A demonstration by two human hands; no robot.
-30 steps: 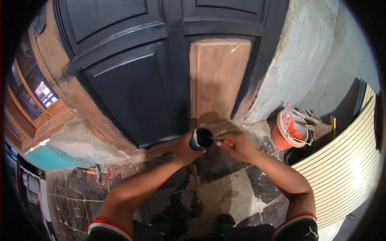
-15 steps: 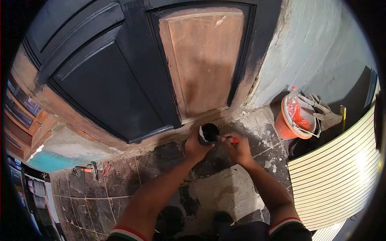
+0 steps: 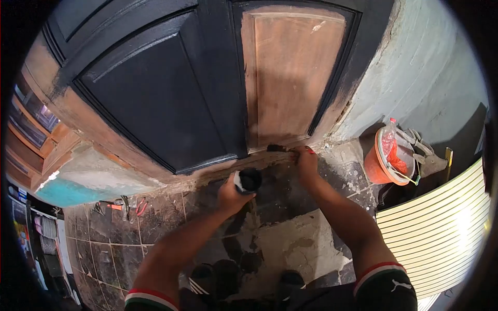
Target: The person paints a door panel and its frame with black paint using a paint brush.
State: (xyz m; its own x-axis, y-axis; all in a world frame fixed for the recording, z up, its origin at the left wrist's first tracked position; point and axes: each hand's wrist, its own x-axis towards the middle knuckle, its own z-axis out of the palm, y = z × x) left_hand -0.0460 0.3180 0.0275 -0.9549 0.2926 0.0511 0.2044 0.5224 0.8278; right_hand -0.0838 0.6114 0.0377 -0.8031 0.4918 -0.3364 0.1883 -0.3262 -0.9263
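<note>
My left hand grips a small cup of black paint, held low in front of the door. My right hand holds a paintbrush with a red handle; its black bristles touch the bottom edge of the bare brown wooden panel. The rest of the door is painted black.
An orange bucket with a plastic bottle and a red bag stands at the right by the grey wall. Pliers and small tools lie on the tiled floor at the left. A cream ribbed panel leans at the right. My shoes show at the bottom.
My right hand took the brush out of the cup and moved it up to the bottom edge of the brown panel. The left hand drew the cup slightly left and down.
</note>
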